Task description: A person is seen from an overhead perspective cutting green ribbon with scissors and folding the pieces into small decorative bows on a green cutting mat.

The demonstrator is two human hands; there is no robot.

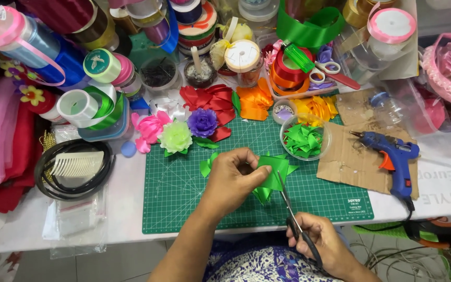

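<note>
My left hand [233, 180] pinches a folded piece of green ribbon [273, 172] over the green cutting mat [184, 198]. My right hand [322, 243] grips black-handled scissors [293, 219], whose blades point up at the lower edge of the ribbon. More green ribbon pieces [205, 166] lie on the mat just behind my left hand. A clear round bowl [305, 138] holding cut green ribbon pieces stands right behind the held ribbon.
Finished ribbon flowers, pink [150, 128], pale green [175, 137] and purple [202, 122], lie at the mat's far edge. A blue glue gun [392, 156] rests on cardboard [351, 162] at right. Ribbon spools [87, 104] crowd the back. Black hairbands and a white comb [76, 164] sit left.
</note>
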